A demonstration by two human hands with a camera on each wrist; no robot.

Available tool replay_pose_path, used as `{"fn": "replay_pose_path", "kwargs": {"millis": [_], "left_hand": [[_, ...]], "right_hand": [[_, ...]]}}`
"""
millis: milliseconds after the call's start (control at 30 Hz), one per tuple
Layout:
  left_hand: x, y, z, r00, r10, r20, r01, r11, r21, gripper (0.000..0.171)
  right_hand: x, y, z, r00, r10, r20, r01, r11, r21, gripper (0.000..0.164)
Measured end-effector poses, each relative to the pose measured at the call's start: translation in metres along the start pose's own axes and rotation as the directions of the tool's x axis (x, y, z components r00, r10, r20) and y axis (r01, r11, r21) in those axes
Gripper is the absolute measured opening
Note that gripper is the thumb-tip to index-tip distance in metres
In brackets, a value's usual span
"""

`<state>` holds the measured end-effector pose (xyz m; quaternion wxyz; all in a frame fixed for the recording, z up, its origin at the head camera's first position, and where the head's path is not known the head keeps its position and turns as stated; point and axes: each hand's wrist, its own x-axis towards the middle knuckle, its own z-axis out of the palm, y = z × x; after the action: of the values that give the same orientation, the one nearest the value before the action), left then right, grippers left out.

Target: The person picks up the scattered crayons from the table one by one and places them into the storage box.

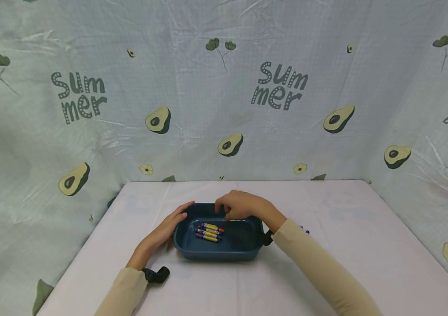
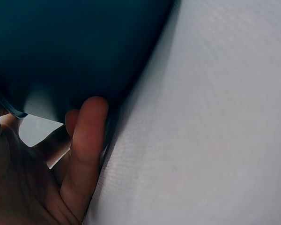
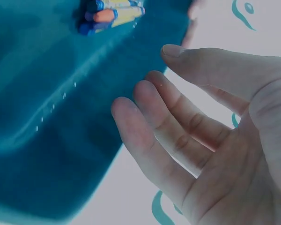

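Note:
A dark blue rectangular tray (image 1: 220, 255) stands on the table, with several crayons (image 1: 209, 232) lying together in its left half. They have yellow-and-purple wrappers, and one shows an orange-red tip. My left hand (image 1: 166, 229) holds the tray by its left end, thumb over the rim and fingers along the outside. In the left wrist view, fingertips (image 2: 93, 108) touch the tray's outer wall. My right hand (image 1: 243, 205) hovers over the tray's far right part, its fingers loosely bent downward. Nothing is between its thumb and fingers (image 3: 136, 119) in the right wrist view.
Small blue-tipped objects (image 1: 307, 231) lie on the table right of the tray, mostly hidden behind the right forearm. A white cloth (image 1: 160, 298) covers the table. Behind it hangs a curtain (image 1: 192, 87) printed with avocados. Both wrists carry black cameras (image 1: 157, 275).

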<state>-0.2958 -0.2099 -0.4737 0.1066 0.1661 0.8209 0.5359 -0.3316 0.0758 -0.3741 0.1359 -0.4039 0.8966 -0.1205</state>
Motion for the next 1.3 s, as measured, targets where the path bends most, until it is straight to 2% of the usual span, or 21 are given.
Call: {"fn": "replay_pose_path", "kwargs": {"millis": [167,533,900,1033,1300], "left_hand": [[0.001,-0.001,0.000,1.000,0.012,0.002,-0.012,1.000,-0.003,0.052],[0.000,0.001,0.001,1.000,0.009,-0.011,-0.009,1.000,-0.019,0.052],[0.001,0.001,0.001,1.000,-0.002,-0.011,0.002,1.000,-0.008,0.051],[0.001,-0.001,-0.001,1.000,0.008,-0.008,-0.008,1.000,0.007,0.052],[0.002,-0.002,0.000,1.000,0.021,-0.001,-0.021,1.000,-0.010,0.052]], "right_hand": [[-0.015,0.008,-0.006,1.000,-0.014,-0.020,0.013,1.000,-0.009,0.032],[-0.047,0.028,-0.011,0.997,0.011,-0.074,-0.009,1.000,0.021,0.031],[-0.094,0.057,-0.017,0.992,0.073,-0.106,-0.065,0.995,0.077,0.029],[-0.110,0.070,-0.013,0.986,0.113,-0.120,-0.099,0.988,0.115,0.027],[-0.136,0.095,0.002,0.987,0.110,-0.120,-0.090,0.982,0.165,0.025]]}}
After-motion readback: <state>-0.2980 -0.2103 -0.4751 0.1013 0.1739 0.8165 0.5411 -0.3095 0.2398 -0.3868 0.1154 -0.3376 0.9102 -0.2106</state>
